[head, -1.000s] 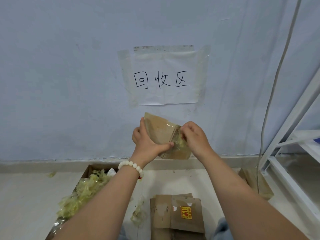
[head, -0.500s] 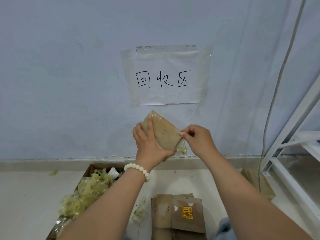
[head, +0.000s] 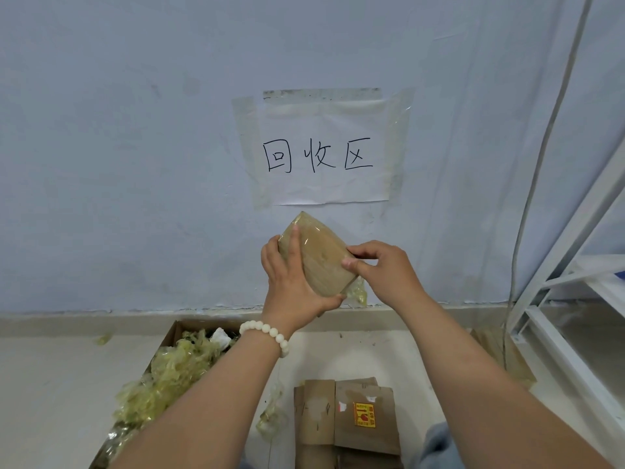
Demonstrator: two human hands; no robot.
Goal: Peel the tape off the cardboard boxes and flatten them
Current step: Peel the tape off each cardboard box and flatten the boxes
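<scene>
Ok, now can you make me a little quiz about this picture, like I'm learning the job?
1. True or false: the left hand, the one with the bead bracelet, holds the small taped box.
2. Where is the heap of peeled tape? A) in an open carton on the floor, to the left; B) in a blue bucket; C) on a chair.
3. How many characters are handwritten on the paper sign on the wall?

Key: 1 true; 2 A; 3 three.
</scene>
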